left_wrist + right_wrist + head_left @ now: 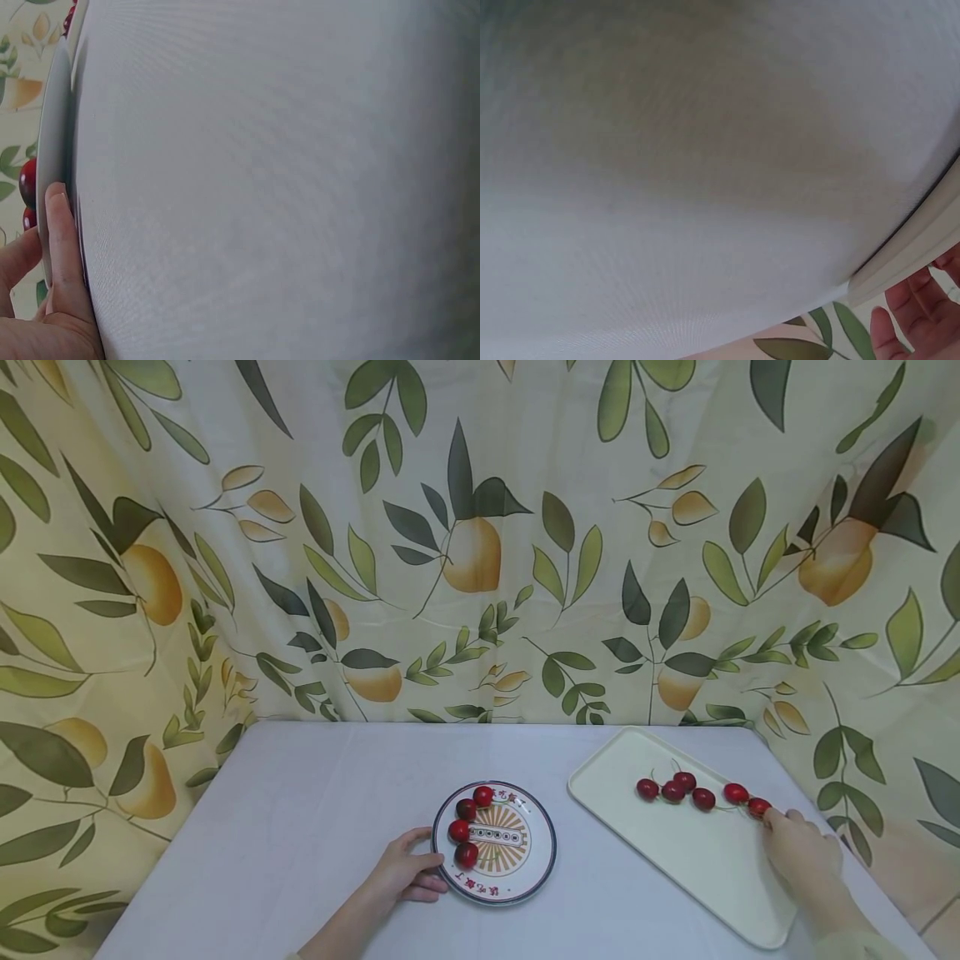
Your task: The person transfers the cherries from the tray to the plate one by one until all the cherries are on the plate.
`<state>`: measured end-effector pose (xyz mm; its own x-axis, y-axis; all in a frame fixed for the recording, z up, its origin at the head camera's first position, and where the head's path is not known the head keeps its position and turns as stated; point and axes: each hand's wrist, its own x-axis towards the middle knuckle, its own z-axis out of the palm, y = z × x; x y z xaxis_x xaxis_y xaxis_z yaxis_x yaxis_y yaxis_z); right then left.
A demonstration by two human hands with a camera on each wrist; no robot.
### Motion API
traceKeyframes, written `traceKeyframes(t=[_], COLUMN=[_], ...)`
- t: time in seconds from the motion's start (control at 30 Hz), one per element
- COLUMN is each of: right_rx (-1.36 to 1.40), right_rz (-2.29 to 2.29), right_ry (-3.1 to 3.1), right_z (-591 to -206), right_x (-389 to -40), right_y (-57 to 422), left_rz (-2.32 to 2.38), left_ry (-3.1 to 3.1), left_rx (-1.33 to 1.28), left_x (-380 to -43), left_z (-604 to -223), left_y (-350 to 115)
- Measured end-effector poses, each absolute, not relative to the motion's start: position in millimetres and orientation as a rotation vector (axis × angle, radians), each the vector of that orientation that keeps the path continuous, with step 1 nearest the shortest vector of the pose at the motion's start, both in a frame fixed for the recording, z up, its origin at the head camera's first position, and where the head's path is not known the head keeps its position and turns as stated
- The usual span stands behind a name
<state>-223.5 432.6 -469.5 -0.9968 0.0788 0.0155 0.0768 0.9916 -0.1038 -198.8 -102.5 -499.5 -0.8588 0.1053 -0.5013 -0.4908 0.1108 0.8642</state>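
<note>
A round white plate (525, 868) with a dark rim and a printed sunburst sits mid-table, several red cherries (460, 831) along its left side. My left hand (408, 867) pinches the plate's left edge, thumb at the rim; in the left wrist view a finger (64, 247) lies along its underside. To the right, a cream rectangular tray (697, 868) carries several more cherries (672, 791) towards its far side. Over the tray's right edge, my right hand (806, 852) holds the rightmost cherry (758, 807) at its fingertips. That cherry is hidden in the right wrist view.
A white cloth (300, 810) covers the table. Behind and at the sides hangs a curtain (480, 652) printed with leaves and orange fruit. The tray lies at a slant near the table's right edge, with a gap between it and the plate.
</note>
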Motion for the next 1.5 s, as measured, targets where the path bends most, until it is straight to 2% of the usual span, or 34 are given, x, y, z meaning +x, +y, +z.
traceKeyframes(t=[0.67, 0.87, 1.17, 1.5], right_rx=[-0.111, -0.015, 0.267, 0.223], right_rz=[0.087, 0.018, -0.075, -0.088], right_ry=[-3.179, -3.154, -3.01, -3.089], right_z=[-469.7, -472.7, -476.3, -476.2], right_x=[-223.4, -218.6, -204.6, -206.0], right_y=[437.5, 439.7, 438.2, 441.9], left_rz=[1.787, 1.778, 1.786, 1.799], left_ry=[1.97, 1.972, 1.974, 1.961], left_rx=[-0.384, -0.395, -0.399, -0.381], left_x=[-199.8, -200.0, -199.7, -199.4], left_z=[-500.3, -498.8, -501.1, -501.3], left_y=[-102.1, -101.1, -100.5, -101.9])
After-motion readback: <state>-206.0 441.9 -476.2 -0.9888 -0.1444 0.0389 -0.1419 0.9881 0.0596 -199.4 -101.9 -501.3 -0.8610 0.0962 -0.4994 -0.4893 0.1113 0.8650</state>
